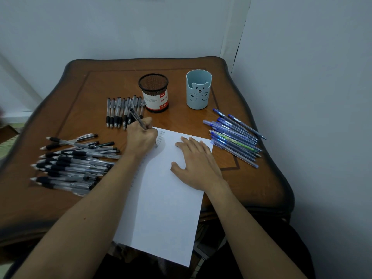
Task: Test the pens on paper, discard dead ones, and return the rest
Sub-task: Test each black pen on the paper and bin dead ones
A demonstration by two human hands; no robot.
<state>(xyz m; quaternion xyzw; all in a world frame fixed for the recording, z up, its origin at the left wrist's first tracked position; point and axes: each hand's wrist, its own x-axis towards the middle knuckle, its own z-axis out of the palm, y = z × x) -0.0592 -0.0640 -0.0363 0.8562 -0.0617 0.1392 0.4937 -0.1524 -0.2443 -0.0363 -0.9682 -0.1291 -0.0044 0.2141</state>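
My left hand grips a black pen with its tip down on the upper left corner of a white sheet of paper. Small scribble marks show beside the tip. My right hand lies flat with spread fingers on the sheet. A big pile of black pens lies to the left. A neat row of black pens sits behind my left hand. Several blue pens lie at the right.
A black mesh pen holder and a light blue bear cup stand at the back of the brown wooden table. Walls close in behind and to the right. The paper overhangs the table's near edge.
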